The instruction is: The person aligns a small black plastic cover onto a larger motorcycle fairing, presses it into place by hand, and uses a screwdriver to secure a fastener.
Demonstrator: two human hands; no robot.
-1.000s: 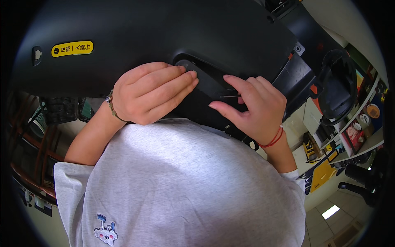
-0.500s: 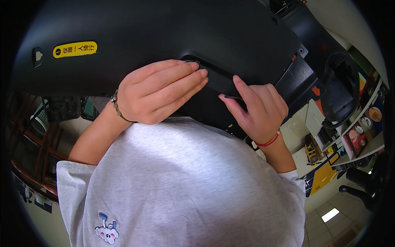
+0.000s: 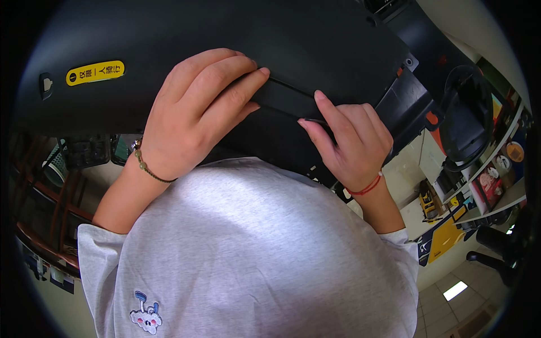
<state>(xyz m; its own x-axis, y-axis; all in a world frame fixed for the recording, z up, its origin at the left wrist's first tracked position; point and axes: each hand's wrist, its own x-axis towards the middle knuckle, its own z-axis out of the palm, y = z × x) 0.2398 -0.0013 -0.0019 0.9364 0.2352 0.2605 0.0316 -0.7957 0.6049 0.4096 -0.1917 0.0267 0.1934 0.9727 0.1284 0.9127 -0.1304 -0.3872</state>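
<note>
A large black plastic panel [image 3: 315, 45] stretches across the top of the view, with a yellow oval label [image 3: 95, 73] at its left. Below its middle, a flat black plastic cover [image 3: 288, 98] lies against the panel. My left hand [image 3: 194, 110] has its curled fingers on the left end of this cover; what lies under the fingertips is hidden. Thumb and index finger of my right hand [image 3: 352, 138] pinch the cover's right end, across its width. I cannot tell whether the cover sits in a recess or just above the surface.
At the panel's right end are a grey-black bracket [image 3: 403, 104] and a round black part [image 3: 465, 118]. Shelves [image 3: 496, 208] with colourful packages stand further right. A black tray [image 3: 87, 151] and brown wooden furniture [image 3: 53, 211] are at the left.
My left hand has lifted and turned, its flat fingers now more curled at the cover's left end. My right hand has shifted slightly up with its pinch. The panel has shifted slightly left in view.
</note>
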